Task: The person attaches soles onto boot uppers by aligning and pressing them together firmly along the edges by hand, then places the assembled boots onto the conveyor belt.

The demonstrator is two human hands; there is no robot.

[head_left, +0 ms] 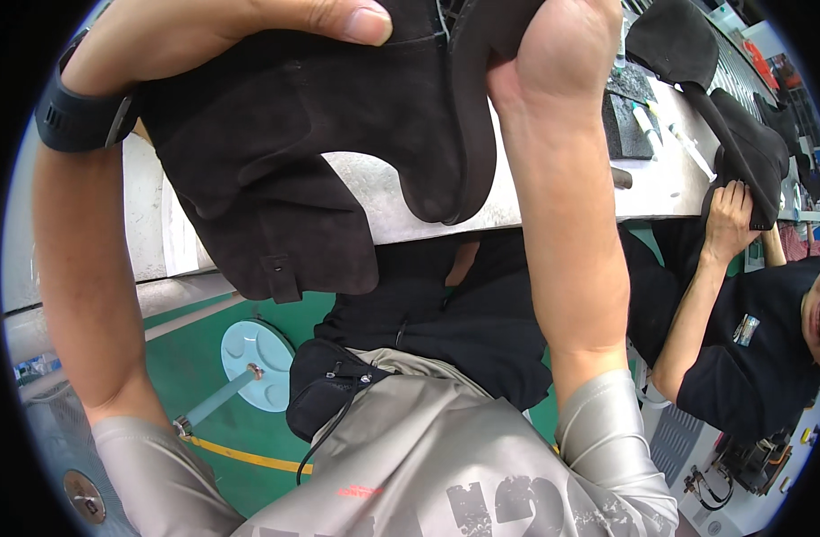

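Observation:
A black suede boot (pixel 365 94) is raised over the near edge of the worktable, its dark sole edge curving down on the right. My left hand (pixel 267 22) is closed on its upper side, thumb pressed flat on the suede; the other fingers are out of sight. Against the sole side rests my right hand (pixel 566 54), bent at the wrist, its fingers hidden behind the boot and past the top edge. Below, a soft black shaft (pixel 316 224) with a small loop tab hangs over the table edge; I cannot tell whether it belongs to the same boot.
To the right, a co-worker's hand (pixel 730 215) touches another black boot (pixel 745 143). A dark block (pixel 629 125) and slim tubes (pixel 692 152) lie on the pale tabletop (pixel 513 201). Below left stands a light-blue round stool base (pixel 244 345) on the green floor.

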